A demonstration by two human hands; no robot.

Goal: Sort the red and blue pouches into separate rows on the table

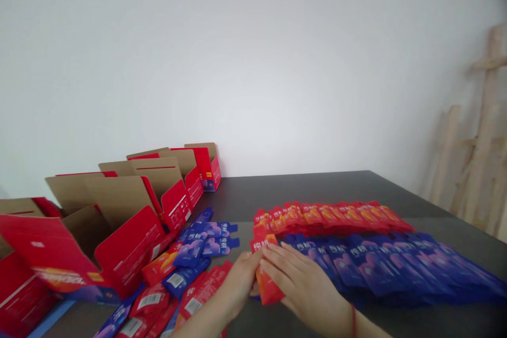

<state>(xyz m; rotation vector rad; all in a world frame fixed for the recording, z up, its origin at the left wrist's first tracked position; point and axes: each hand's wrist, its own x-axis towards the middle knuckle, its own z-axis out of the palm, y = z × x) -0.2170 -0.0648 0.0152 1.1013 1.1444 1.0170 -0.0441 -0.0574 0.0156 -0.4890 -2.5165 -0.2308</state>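
Note:
Between my two hands is a red pouch [270, 291] with orange fruit printed on it, held up over the front of the table. My left hand [238, 281] grips its left edge, its fingertips partly hidden behind the pouch. My right hand [303, 282] lies across the pouch's front, fingers together and pressed on it; a red cord circles that wrist. Just right of my hands, a row of overlapping blue pouches [372, 266] spreads over the table. Behind it runs a similar row of red pouches [332, 216].
Open red cardboard boxes [130, 243] with brown insides stand along the left side. Beside them lies a loose heap of red and blue pouches [192, 248]. The dark table [301, 186] reaches back to a white wall. A wooden frame [481, 142] stands at the right.

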